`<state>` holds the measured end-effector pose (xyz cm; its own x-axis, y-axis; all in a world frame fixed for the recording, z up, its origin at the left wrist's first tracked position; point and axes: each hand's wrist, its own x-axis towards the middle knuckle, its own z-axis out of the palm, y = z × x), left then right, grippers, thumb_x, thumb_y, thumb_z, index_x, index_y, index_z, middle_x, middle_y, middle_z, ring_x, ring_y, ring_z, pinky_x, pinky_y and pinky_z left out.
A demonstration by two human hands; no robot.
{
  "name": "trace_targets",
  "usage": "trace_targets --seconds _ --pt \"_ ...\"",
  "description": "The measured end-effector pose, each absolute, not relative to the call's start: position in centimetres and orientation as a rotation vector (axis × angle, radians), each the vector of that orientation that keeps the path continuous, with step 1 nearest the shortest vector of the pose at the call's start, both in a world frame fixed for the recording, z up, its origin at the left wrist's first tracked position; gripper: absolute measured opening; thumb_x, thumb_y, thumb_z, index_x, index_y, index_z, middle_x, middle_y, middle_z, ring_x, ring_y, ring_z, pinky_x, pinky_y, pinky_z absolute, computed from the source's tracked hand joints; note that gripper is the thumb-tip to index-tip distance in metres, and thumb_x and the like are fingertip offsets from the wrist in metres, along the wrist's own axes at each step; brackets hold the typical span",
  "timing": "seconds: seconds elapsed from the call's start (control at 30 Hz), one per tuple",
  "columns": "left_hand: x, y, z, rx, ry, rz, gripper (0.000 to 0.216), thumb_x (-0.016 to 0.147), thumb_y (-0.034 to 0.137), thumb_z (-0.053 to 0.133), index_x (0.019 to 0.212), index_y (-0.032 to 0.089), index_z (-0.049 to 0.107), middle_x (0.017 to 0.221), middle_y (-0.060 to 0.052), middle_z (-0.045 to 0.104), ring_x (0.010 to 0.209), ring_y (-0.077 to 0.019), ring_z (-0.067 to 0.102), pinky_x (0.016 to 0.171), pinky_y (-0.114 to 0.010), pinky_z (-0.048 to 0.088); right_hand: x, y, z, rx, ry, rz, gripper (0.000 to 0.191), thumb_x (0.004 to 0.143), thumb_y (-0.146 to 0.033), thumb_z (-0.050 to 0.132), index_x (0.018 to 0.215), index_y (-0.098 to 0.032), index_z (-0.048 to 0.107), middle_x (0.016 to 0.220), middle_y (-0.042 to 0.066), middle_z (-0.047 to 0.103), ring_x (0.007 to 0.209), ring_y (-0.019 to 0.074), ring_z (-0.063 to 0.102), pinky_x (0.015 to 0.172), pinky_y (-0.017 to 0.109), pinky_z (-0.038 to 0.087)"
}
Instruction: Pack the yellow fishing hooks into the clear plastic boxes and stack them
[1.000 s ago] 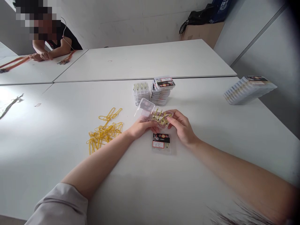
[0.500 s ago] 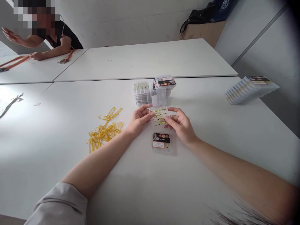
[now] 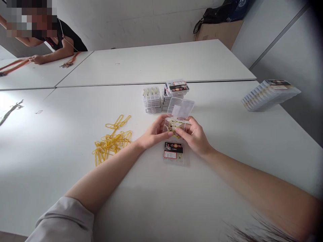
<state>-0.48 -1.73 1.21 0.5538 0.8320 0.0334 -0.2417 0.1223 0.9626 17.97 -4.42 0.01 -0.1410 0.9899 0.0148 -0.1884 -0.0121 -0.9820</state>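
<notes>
A small clear plastic box (image 3: 178, 116) with yellow pieces inside is held just above the white table (image 3: 207, 188), its lid swung open and tilted back. My left hand (image 3: 153, 132) grips the box's left side with curled fingers. My right hand (image 3: 194, 134) pinches its right side. A flat packet with a black and red label (image 3: 173, 152) lies on the table just below my hands. A loose pile of yellow loops (image 3: 112, 141) lies to the left of my left hand.
Two stacks of similar clear boxes (image 3: 165, 95) stand just behind my hands. A slanted row of boxes (image 3: 270, 95) lies at the right table edge. Another person (image 3: 47, 43) works with orange straps at the far left table. A cardboard box with a bag (image 3: 218, 28) sits at the back.
The box has turned in my hands and its lid has swung from the left side to upright and back, now open toward the far side. The other person's arm moved.
</notes>
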Motion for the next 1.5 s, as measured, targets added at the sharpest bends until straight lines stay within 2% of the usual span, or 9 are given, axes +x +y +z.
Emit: trace_targets --seconds 0.07,0.17,0.43,0.77,0.9,1.0,1.17,1.4,1.5 --pt "-0.6 -1.8 1.2 1.267 0.561 0.807 0.067 0.078 0.026 0.080 0.137 0.025 0.048 0.122 -0.007 0.064 0.111 -0.0218 0.062 0.096 -0.033 0.049 17.9 -4.4 -0.2 -1.005 -1.194 1.370 0.051 0.079 -0.046 0.080 0.116 -0.022 0.053 0.097 0.006 0.078 0.088 0.0221 0.074 0.078 0.036 0.059" --pt "-0.7 -1.6 1.0 1.311 0.553 0.777 0.067 0.079 0.026 0.077 0.139 0.024 0.045 0.122 -0.008 0.062 0.110 -0.0245 0.061 0.094 -0.035 0.049 17.9 -4.6 -0.3 -1.020 -1.246 1.353 0.049 0.081 -0.046 0.078 0.116 -0.023 0.053 0.095 0.006 0.078 0.084 0.0211 0.073 0.074 0.035 0.059" --pt "-0.8 -1.5 0.7 1.275 0.571 0.777 0.063 0.077 0.020 0.071 0.136 0.023 0.049 0.124 -0.008 0.063 0.115 -0.0277 0.060 0.096 -0.038 0.048 17.9 -4.7 -0.2 -1.024 -1.267 1.351 0.046 0.082 -0.046 0.077 0.115 -0.023 0.054 0.094 0.005 0.078 0.082 0.0208 0.072 0.073 0.035 0.058" --pt "-0.7 -1.3 0.5 1.169 0.559 0.804 0.055 0.075 0.014 0.066 0.128 0.022 0.055 0.115 -0.005 0.068 0.107 -0.0247 0.063 0.092 -0.036 0.048 18.0 -4.7 -0.3 -1.043 -1.282 1.351 0.044 0.084 -0.043 0.076 0.117 -0.023 0.054 0.094 0.005 0.077 0.082 0.0211 0.072 0.074 0.036 0.058" --pt "-0.6 -1.3 0.2 1.148 0.563 0.796 0.050 0.076 0.013 0.062 0.125 0.021 0.056 0.114 -0.005 0.069 0.107 -0.0247 0.064 0.095 -0.038 0.048 17.7 -4.8 0.0 -0.994 -1.317 1.407 0.048 0.083 -0.039 0.077 0.122 -0.024 0.052 0.102 0.007 0.077 0.092 0.0232 0.073 0.078 0.037 0.060" --pt "-0.6 -1.3 0.2 1.162 0.551 0.795 0.051 0.076 0.012 0.062 0.125 0.022 0.055 0.112 -0.005 0.069 0.106 -0.0240 0.065 0.097 -0.038 0.047 17.7 -4.8 0.3 -0.968 -1.344 1.440 0.053 0.081 -0.037 0.079 0.124 -0.024 0.050 0.109 0.008 0.076 0.098 0.0248 0.074 0.082 0.038 0.061" --pt "-0.6 -1.3 0.5 1.203 0.572 0.781 0.051 0.076 0.013 0.062 0.126 0.021 0.054 0.111 -0.005 0.069 0.104 -0.0225 0.065 0.095 -0.037 0.048 17.7 -4.8 0.2 -0.985 -1.355 1.438 0.056 0.080 -0.038 0.081 0.124 -0.024 0.049 0.108 0.008 0.075 0.097 0.0257 0.074 0.082 0.040 0.062" --pt "-1.0 -1.2 0.1 1.231 0.553 0.758 0.060 0.071 0.016 0.060 0.130 0.023 0.053 0.099 -0.003 0.068 0.097 -0.0220 0.065 0.085 -0.035 0.051 17.8 -4.8 0.2 -1.008 -1.373 1.404 0.058 0.080 -0.041 0.080 0.127 -0.024 0.049 0.107 0.009 0.075 0.097 0.0274 0.074 0.083 0.043 0.062" --pt "-1.2 -1.1 0.1 1.279 0.519 0.739 0.063 0.072 0.016 0.064 0.133 0.024 0.050 0.104 -0.004 0.068 0.100 -0.0227 0.065 0.086 -0.034 0.051 17.8 -4.8 0.2 -1.025 -1.380 1.390 0.059 0.080 -0.043 0.079 0.127 -0.024 0.049 0.107 0.009 0.075 0.097 0.0278 0.074 0.083 0.043 0.062"
